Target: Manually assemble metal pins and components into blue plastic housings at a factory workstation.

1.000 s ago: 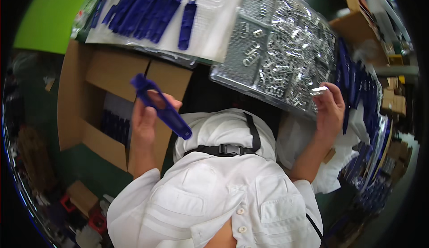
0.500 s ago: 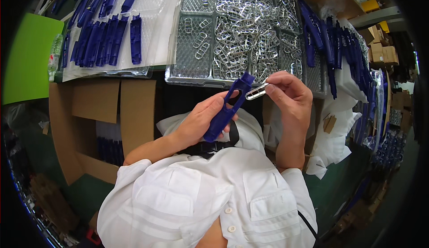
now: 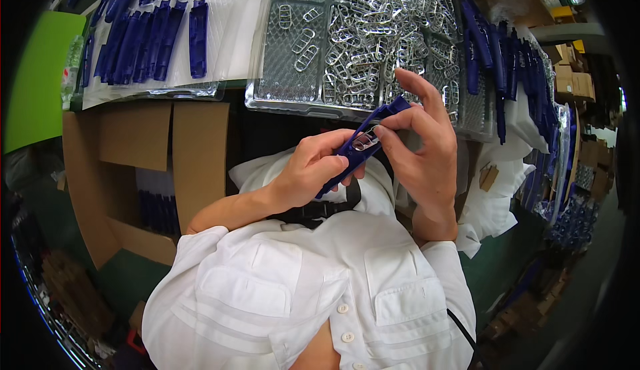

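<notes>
My left hand [image 3: 308,169] is closed around a long dark blue plastic housing [image 3: 339,165], which tilts up to the right in front of my chest. A shiny chrome frame with rounded ends and crossbars [image 3: 365,141] sits at the opening of the housing. The thumb and index finger of my right hand [image 3: 425,145] pinch the frame's upper right end, while another finger sticks up. Whether the frame is fully seated I cannot tell. Just beyond my hands lies a clear plastic compartment tray [image 3: 287,89], heaped with loose chrome frames [image 3: 373,37].
Blue housings [image 3: 198,40] lie in rows on white sheeting at the far left. More blue housings [image 3: 497,57] pile up right of the tray. An open cardboard box [image 3: 200,170] stands low at left, with blue parts inside. A clear bottle [image 3: 71,63] lies beside a green board [image 3: 40,80].
My right hand has brought the chrome frame from beside the blue housing into its opening. The housing has tilted further to the right. The whole view has shifted slightly.
</notes>
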`<move>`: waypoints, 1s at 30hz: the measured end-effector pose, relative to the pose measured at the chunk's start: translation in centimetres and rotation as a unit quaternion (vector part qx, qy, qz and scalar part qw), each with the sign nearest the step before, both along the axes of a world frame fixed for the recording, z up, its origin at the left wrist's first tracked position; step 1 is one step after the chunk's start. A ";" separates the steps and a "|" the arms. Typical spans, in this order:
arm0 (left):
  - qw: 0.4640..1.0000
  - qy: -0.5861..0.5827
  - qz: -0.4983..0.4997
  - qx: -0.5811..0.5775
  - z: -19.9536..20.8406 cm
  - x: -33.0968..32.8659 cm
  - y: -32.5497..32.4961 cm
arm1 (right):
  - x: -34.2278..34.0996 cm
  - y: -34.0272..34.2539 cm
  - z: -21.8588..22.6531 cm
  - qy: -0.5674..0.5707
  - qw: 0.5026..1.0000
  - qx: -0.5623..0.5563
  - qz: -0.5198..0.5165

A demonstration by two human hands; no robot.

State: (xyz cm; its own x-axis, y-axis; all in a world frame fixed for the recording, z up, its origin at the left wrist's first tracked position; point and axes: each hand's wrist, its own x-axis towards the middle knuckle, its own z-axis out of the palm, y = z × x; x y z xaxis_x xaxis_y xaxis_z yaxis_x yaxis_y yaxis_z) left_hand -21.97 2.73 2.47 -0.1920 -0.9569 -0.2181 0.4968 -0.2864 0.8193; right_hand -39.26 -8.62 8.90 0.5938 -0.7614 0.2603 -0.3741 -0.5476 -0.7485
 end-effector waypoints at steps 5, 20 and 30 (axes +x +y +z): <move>0.998 -0.061 0.004 -0.017 -0.7 -0.1 0.0 | 0.5 -0.2 -1.0 0.027 0.999 -0.015 0.022; 0.981 -0.187 0.034 -0.024 -1.9 -0.7 -2.4 | 0.6 0.0 -4.2 -0.054 0.979 0.192 -0.030; 0.964 -0.239 0.099 -0.062 -1.8 -0.8 -2.9 | 0.6 -1.0 -4.7 -0.108 0.981 0.158 -0.004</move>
